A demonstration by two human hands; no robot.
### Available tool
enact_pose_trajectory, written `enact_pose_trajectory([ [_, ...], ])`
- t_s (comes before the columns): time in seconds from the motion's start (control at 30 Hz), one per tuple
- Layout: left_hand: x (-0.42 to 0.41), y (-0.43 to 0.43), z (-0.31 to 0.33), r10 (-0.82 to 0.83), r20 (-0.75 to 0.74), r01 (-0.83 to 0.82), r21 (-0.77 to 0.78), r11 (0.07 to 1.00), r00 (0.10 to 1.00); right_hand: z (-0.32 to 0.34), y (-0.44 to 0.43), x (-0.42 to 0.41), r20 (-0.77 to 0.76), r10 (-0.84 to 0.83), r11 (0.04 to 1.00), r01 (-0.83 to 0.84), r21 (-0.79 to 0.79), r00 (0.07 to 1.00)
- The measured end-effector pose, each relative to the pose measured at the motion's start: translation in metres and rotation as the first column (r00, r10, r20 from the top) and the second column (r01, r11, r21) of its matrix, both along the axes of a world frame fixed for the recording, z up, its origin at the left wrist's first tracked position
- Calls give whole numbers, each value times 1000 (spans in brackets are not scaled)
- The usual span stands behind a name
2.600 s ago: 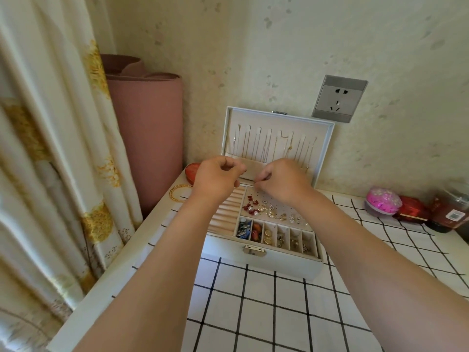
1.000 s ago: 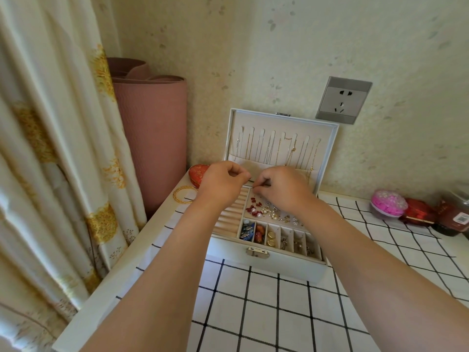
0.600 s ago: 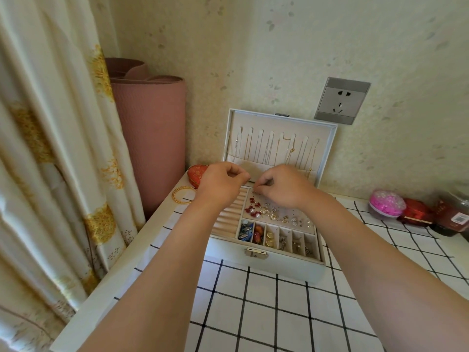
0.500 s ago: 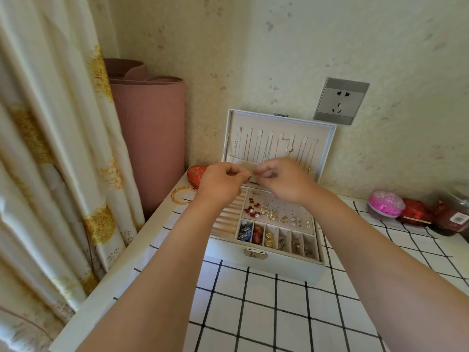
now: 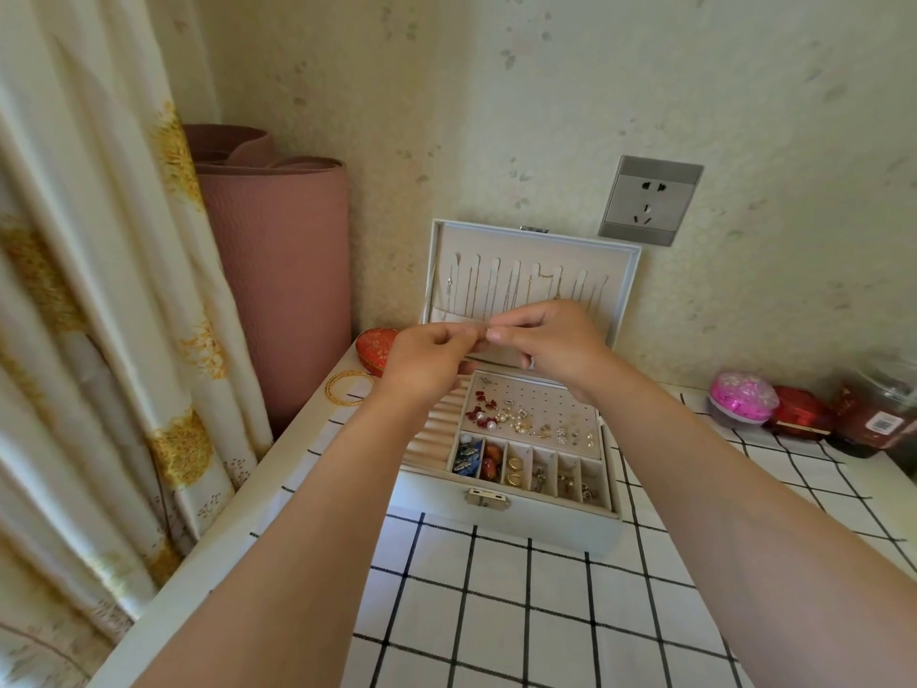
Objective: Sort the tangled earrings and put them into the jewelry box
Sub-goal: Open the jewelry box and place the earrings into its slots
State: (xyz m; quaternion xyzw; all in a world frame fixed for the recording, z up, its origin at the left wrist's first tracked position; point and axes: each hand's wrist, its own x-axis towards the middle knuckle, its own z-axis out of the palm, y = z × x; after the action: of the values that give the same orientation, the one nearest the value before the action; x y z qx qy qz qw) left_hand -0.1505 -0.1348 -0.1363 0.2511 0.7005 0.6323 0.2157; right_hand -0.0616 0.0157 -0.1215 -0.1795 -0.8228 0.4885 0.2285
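Note:
The white jewelry box stands open on the checked tabletop, its lid upright against the wall with thin chains hanging inside. Loose red, pearl and gold earrings lie on the box's perforated panel. A front row of small compartments holds more pieces. My left hand and my right hand hover above the back of the box. Their fingertips are pinched together on a tiny earring that is barely visible.
A gold bangle and a red heart-shaped case lie left of the box. A rolled pink mat and a curtain fill the left side. A pink container, red tin and jar sit far right. A wall socket is above.
Both hands have risen from just over the earring panel to in front of the lid, with their fingertips still pinched together. The box has not moved.

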Motion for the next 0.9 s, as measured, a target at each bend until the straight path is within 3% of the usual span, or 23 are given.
enact_pose_trajectory([
  [0.1, -3, 3, -11, -44, -421, -57, -224, 973, 906, -10, 6, 3, 130, -8, 963, -27, 267, 991],
  [0.17, -3, 4, -20, -156, -528, -49, -353, 934, 835, -15, 9, 5, 198, -14, 930, -60, 361, 980],
  [0.37, -4, 6, -25, -319, -600, -27, -495, 868, 733, -19, 5, 5, 274, -6, 860, -135, 492, 962],
  [0.63, -4, 4, -25, -339, -623, -5, -483, 876, 705, -18, -1, 3, 283, -27, 747, -169, 643, 959],
  [0.9, -4, 3, -26, -370, -645, -9, -504, 864, 669, -17, 5, 1, 379, 6, 866, -194, 460, 926],
])
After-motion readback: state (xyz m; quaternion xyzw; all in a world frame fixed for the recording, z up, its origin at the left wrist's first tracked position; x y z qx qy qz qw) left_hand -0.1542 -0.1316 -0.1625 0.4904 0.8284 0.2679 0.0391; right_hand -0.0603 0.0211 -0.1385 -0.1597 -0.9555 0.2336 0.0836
